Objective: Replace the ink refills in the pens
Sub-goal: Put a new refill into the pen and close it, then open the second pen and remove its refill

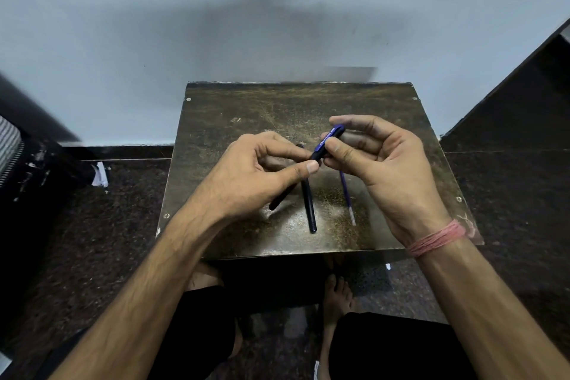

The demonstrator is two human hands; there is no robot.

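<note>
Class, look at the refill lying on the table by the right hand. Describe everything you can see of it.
The refill is a thin, straight tube, dark purple-blue with ink along most of its length and clear near its near end, so it looks like plastic. It lies flat on the worn table, running roughly away from the viewer. A black barrel lies apart from it on the left. Its far end is hidden under the right hand, so contact there cannot be judged.

You have one head-worn wide-angle view — looking forward and down, close over the small table (216, 120), wall (154, 25) behind.
</note>
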